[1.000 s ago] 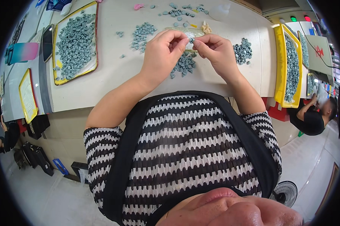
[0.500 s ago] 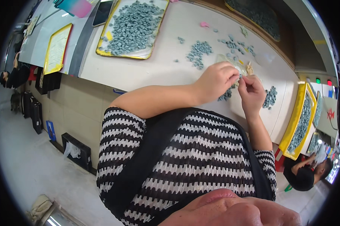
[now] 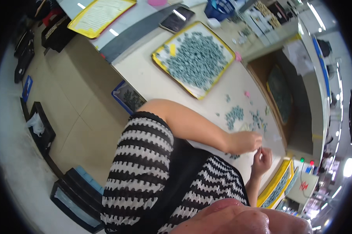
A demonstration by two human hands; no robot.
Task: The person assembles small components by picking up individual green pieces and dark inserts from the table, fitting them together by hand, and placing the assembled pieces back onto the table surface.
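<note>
My left hand and my right hand meet at their fingertips over the right part of the white worktable. Both are closed in a pinch around a tiny grey-blue piece, blurred and mostly covered by fingers. Just beyond my left hand lies a loose cluster of grey-blue pieces, with a second scatter of pieces to its right. Some more pieces show under my left wrist. Farther left, a yellow-rimmed tray is spread with many such pieces.
A phone lies behind the tray, near a blue basket. A raised shelf unit bounds the far right, a dark tray inside it. Yellow trays stand beyond my right hand. A blue-rimmed bin sits below the table edge.
My view has swung to the left, so the tray and table appear farther right. Both hands stay together at the fingertips, still pinching at the same place over the table.
</note>
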